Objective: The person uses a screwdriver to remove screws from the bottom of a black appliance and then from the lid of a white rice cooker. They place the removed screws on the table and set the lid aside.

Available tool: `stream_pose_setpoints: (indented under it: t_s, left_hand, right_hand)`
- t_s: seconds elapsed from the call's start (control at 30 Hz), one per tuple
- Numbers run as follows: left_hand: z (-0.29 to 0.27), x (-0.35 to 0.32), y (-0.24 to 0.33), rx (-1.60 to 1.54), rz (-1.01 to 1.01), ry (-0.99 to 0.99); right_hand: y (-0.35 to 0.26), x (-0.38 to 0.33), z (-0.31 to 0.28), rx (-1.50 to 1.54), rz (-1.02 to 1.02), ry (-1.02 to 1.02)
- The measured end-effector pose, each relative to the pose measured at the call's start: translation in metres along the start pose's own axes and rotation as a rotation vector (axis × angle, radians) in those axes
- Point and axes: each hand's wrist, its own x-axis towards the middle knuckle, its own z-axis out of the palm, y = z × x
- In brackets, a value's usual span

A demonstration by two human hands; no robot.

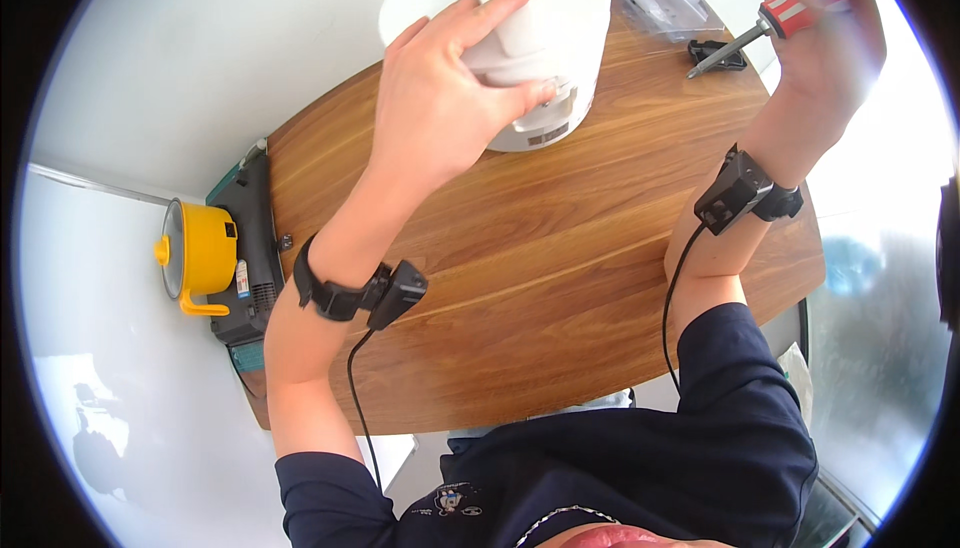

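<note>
A white rice cooker [590,38] stands at the far edge of the wooden table. My left hand [435,93] lies against it with fingers spread, index finger across the lid and thumb by the front latch. At the far right, my right hand [825,48] is raised and closed around the red-and-white handle of a screwdriver [735,51]. Its shaft slants down to the left, and the tip shows beside a small black plastic piece [730,58]. Whether the tip touches anything, I cannot tell.
A clear plastic tray [655,8] sits at the back right, behind the black piece. Along the table's left side is a dark box-like unit [250,248], with a yellow pot [208,248] beside it. Black bands with small devices and cables circle both forearms.
</note>
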Motion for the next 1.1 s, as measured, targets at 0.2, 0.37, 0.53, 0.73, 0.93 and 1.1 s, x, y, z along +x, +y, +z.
stream_pose_setpoints:
  t_s: [0.2, 0.37, 0.53, 0.73, 0.93, 1.1]
  left_hand:
    - [-0.038, -0.052, -0.011, 0.093, -0.025, 0.086]
    - [-0.066, -0.084, -0.017, 0.142, -0.153, 0.136]
    - [-0.086, -0.103, -0.035, 0.148, -0.123, 0.195]
    - [-0.078, -0.107, -0.053, 0.32, 0.061, 0.325]
    - [-0.056, -0.108, -0.068, 0.513, 0.25, 0.531]
    - [-0.061, -0.107, -0.054, 0.6, 0.253, 0.41]
  right_hand:
    - [0.033, -0.007, 0.042, 0.026, -0.01, 0.019]
    - [0.058, -0.015, 0.083, -0.141, -0.001, 0.15]
    - [0.082, -0.028, 0.125, -0.143, -0.029, 0.236]
    - [0.107, -0.041, 0.148, -0.086, -0.025, 0.257]
    - [0.136, -0.059, 0.179, -0.14, -0.078, 0.256]
    - [0.131, -0.064, 0.146, -0.459, -0.143, 0.113]
